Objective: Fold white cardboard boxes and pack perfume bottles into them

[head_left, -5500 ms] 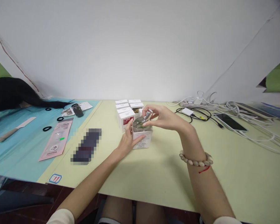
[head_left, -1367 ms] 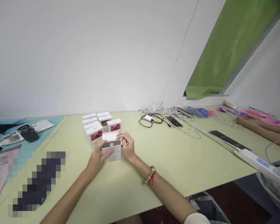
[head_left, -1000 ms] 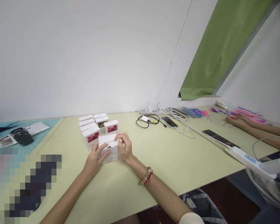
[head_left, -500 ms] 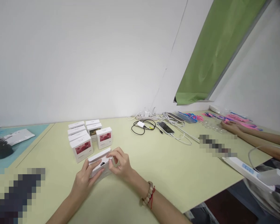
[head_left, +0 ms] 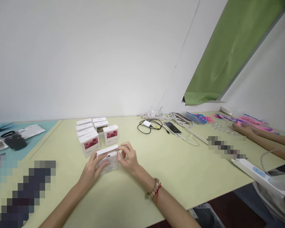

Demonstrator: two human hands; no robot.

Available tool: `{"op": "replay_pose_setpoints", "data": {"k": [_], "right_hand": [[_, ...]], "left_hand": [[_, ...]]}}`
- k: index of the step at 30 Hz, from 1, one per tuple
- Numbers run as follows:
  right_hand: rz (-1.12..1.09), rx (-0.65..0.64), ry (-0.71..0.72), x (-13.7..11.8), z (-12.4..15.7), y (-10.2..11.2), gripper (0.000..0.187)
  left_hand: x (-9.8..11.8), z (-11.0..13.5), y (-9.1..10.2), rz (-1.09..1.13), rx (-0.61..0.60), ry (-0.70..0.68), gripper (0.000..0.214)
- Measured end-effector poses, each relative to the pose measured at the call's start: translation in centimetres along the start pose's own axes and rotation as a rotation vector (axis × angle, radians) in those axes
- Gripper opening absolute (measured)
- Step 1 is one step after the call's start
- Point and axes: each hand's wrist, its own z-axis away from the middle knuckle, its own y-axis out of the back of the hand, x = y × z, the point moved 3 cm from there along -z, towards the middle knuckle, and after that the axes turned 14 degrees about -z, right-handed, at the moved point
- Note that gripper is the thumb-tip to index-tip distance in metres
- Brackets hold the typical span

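A small white cardboard box (head_left: 112,166) is between my hands on the table, its printed side facing me and its top flap (head_left: 107,149) slightly raised. My left hand (head_left: 91,169) grips the box's left side, with fingers along the top edge by a dark half-round notch. At the right corner, my right hand (head_left: 129,158) has thumb and fingers pinched against the flap and edge. Just behind stand several similar white boxes, among them one with a red flower picture (head_left: 111,135) and another with the same picture (head_left: 89,145).
A phone (head_left: 172,128), a black cable with a white adapter (head_left: 146,123) and a power strip (head_left: 149,117) lie toward the wall. Another person's hands (head_left: 243,128) touch pink items at right. A black jar (head_left: 14,141) stands on a blue-green mat (head_left: 49,126) at left.
The box has turned so more of its printed side faces me, and its flap sits nearer the top opening. Both hands keep their hold. The view has shifted slightly left.
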Motion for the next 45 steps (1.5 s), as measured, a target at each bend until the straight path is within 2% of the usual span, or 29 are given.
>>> {"op": "replay_pose_setpoints", "data": {"k": [4, 8, 12, 18, 21, 24, 27, 33, 36, 38, 42, 45], "right_hand": [[-0.033, 0.05, 0.048, 0.0, 0.4, -0.2, 0.02], [-0.061, 0.083, 0.078, -0.3, 0.6, -0.5, 0.026], [-0.084, 0.115, 0.099, -0.4, 0.6, -0.6, 0.031], [-0.118, -0.017, 0.117, -0.7, 0.5, -1.5, 0.029], [-0.138, -0.002, 0.075, -0.8, 0.5, -1.5, 0.021], [-0.189, 0.092, -0.028, -0.7, 0.3, -0.9, 0.019], [-0.226, 0.213, -0.061, -0.6, 0.0, -0.3, 0.032], [-0.163, 0.064, -0.029, -1.0, -0.4, -0.7, 0.02], [-0.164, 0.071, -0.022, -1.1, -0.5, -0.7, 0.017], [-0.157, 0.077, -0.009, -1.2, -0.4, -0.7, 0.016], [-0.153, 0.068, 0.017, -1.4, -0.5, -0.6, 0.015], [-0.147, 0.058, 0.027, -1.6, -0.5, -0.6, 0.014]], "left_hand": [[0.1, -0.2, 0.0, 0.032, -0.025, -0.013, 0.022], [0.1, -0.3, -0.1, 0.103, -0.038, 0.095, 0.026], [0.4, -0.6, 0.0, 0.158, -0.069, 0.086, 0.027], [0.4, -1.0, 0.6, 0.166, -0.156, 0.046, 0.03], [0.3, -0.9, 0.5, 0.115, -0.178, 0.05, 0.033], [0.3, -0.7, 0.3, 0.142, -0.138, 0.056, 0.028], [0.7, -0.7, 0.1, 0.223, -0.08, 0.024, 0.022], [0.8, -1.1, 0.1, 0.187, -0.067, -0.008, 0.024], [0.7, -1.1, 0.5, 0.099, -0.061, -0.01, 0.024], [0.7, -1.0, 0.8, 0.078, -0.015, -0.027, 0.022], [0.8, -0.8, 1.1, 0.122, 0.105, -0.013, 0.011], [0.9, -0.8, 1.0, 0.16, 0.123, -0.002, 0.01]]}}
